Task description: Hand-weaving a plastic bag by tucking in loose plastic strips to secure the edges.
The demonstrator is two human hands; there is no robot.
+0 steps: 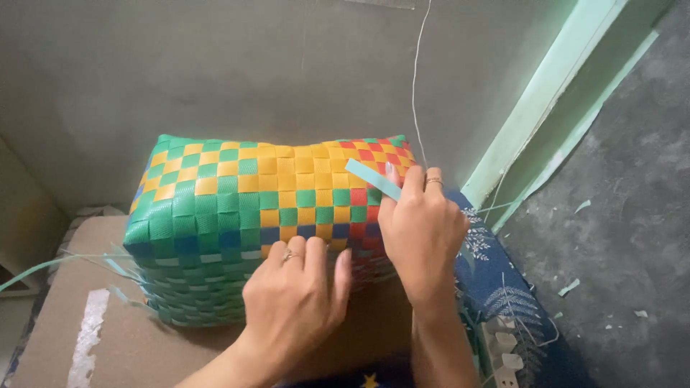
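From the head view, you are looking down at a woven basket (251, 208) lying on its side on a sheet of brown cardboard (79, 323), its checked weave of green, yellow, red and blue strips turned up toward you. Your left hand (298, 298) lies flat against the near edge of the basket, fingers held together and pressing down on the weave, a ring on one finger. Your right hand (420, 230) sits at the basket's right end, thumb and fingertips pinching a pale blue strip (372, 178) that slants up and to the left over the red and yellow squares. Loose pale green strip ends (108, 266) trail out from the basket's lower left side across the cardboard. Just beside your right wrist lies a dark blue cloth with a white leaf pattern (496, 287). A thin white cord (415, 79) hangs down the grey wall behind the basket, and small scraps (568, 287) are scattered on the dark floor to the right.
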